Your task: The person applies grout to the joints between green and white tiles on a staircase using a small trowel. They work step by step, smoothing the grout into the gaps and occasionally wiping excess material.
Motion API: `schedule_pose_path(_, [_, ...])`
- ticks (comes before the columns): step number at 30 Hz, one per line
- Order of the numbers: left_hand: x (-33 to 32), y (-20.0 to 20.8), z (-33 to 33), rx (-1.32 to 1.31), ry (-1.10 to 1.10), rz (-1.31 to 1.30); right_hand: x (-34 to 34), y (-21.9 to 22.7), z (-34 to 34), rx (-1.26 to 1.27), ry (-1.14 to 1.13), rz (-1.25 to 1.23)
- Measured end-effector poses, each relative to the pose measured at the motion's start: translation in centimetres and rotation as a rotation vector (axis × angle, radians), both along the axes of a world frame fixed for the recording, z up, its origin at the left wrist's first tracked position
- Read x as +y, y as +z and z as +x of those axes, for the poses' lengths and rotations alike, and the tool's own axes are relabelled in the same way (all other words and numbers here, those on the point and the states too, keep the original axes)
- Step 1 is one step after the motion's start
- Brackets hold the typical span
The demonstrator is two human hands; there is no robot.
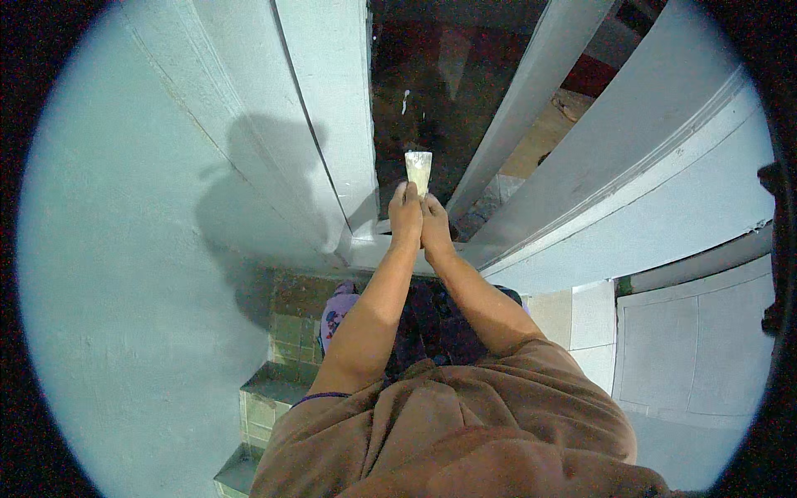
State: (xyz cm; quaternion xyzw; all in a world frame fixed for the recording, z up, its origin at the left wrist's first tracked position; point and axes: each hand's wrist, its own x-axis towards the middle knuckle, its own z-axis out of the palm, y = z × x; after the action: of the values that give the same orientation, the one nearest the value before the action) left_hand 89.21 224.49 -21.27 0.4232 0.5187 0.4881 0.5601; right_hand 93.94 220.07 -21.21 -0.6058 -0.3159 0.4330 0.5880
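In front of a dark pane (448, 91) I hold up a small pale yellow thing (418, 173), wide and whitish at its upper end and narrower below. It looks like a squeeze tube or a flat tool, but I cannot tell which. My left hand (405, 220) and my right hand (435, 222) are side by side, both closed about its lower part, which the fingers hide. A few white smears (406, 101) show on the pane just above it. Both arms are stretched out straight ahead of me.
White frame posts (332, 100) stand left of the pane, with a slanting bar (519, 91) to its right. A pale wall (124, 249) rises on my left. Tiled steps (257, 415) lie low on that side. A panelled white surface (697, 340) is at right.
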Motion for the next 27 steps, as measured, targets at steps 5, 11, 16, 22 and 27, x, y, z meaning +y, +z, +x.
schedule_pose_path(5, [-1.0, 1.0, -0.4, -0.026, 0.004, 0.013, 0.4, -0.7, 0.0, -0.043, -0.016, 0.039])
schedule_pose_path(11, [-1.4, 1.9, -0.5, -0.065, 0.036, 0.031, 0.4, -0.9, 0.1, -0.016, 0.004, 0.035])
schedule_pose_path(16, [-1.4, 2.0, -0.4, -0.092, 0.063, 0.014, 0.2, -0.3, -0.8, 0.062, -0.045, 0.038])
schedule_pose_path(22, [-1.4, 1.4, -0.4, -0.056, 0.029, -0.001, 0.4, -1.1, -0.3, -0.014, -0.013, 0.043])
schedule_pose_path(27, [-1.6, 1.0, -0.5, -0.058, 0.043, 0.052, 0.3, -0.8, -0.2, -0.018, -0.008, 0.06])
